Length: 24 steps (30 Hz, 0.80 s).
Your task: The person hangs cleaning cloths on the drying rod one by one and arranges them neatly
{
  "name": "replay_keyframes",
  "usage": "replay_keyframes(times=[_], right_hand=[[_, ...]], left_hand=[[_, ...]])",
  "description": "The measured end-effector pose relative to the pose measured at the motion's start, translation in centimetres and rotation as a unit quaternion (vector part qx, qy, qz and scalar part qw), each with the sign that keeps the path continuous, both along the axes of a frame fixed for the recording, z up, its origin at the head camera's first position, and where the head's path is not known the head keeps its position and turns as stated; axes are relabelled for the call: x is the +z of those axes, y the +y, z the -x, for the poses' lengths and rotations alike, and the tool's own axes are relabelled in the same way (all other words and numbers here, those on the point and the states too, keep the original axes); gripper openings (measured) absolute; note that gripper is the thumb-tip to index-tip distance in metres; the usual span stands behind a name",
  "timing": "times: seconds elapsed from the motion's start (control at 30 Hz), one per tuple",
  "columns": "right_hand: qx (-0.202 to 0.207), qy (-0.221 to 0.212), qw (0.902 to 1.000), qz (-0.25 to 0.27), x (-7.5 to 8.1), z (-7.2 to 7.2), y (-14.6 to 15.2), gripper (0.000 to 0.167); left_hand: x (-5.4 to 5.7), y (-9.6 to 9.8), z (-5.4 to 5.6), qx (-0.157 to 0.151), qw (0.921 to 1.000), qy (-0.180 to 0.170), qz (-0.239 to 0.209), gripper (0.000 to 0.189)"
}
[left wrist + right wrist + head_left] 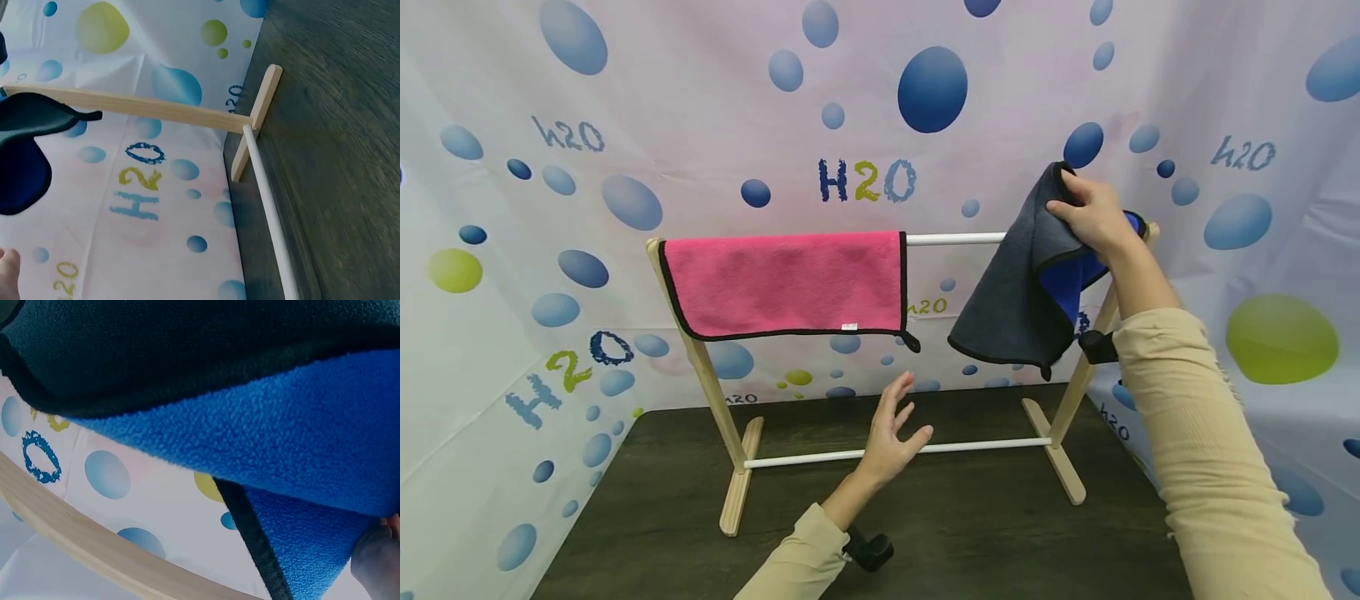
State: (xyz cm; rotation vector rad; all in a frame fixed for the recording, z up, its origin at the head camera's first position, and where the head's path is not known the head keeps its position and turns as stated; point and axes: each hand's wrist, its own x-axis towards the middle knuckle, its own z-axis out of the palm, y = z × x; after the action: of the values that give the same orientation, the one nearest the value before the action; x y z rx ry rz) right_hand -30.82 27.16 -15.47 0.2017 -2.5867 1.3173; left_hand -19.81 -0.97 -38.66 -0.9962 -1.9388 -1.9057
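Note:
A towel [1007, 287], grey on one face and blue on the other with black edging, is bunched at its top in my right hand [1097, 218]. It hangs down at the right end of the rack's white top bar [955, 239]. The right wrist view shows its blue face [269, 431] close up, with a thumb at the edge. My left hand [887, 442] holds nothing; its fingers are spread, low in front of the rack. A pink towel [790, 283] with black edging lies draped over the left part of the top bar.
The rack has wooden side posts [711, 392], wooden feet [1054, 454] and a white lower bar [992, 446]. It stands on a dark wooden table [970, 525]. Behind it hangs a white curtain [700, 108] with printed bubbles and H2O lettering.

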Motion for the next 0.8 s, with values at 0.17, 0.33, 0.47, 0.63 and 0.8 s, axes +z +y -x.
replay_keyframes(times=[0.17,0.33,0.47,0.63,0.8], right_hand=[[-0.009,0.004,1.0,-0.001,-0.1,0.0,-0.1,0.057],[-0.013,0.002,0.9999,0.003,0.0,-0.1,-0.2,0.057],[-0.014,0.003,0.9999,0.006,-0.1,-0.1,-0.3,0.057],[-0.015,-0.001,0.9998,0.01,-0.2,0.0,-0.3,0.057],[-0.017,-0.008,0.9998,0.012,-0.1,-0.1,-0.2,0.058]], left_hand=[[0.7,1.3,0.4,-0.032,0.9986,-0.02,0.037,0.065],[1.1,2.4,1.1,-0.051,0.9961,-0.042,0.058,0.063],[1.4,3.2,1.6,-0.057,0.9932,-0.065,0.078,0.061],[1.8,4.1,2.0,-0.054,0.9907,-0.078,0.097,0.058],[2.2,5.0,2.4,-0.048,0.9901,-0.087,0.099,0.057]])
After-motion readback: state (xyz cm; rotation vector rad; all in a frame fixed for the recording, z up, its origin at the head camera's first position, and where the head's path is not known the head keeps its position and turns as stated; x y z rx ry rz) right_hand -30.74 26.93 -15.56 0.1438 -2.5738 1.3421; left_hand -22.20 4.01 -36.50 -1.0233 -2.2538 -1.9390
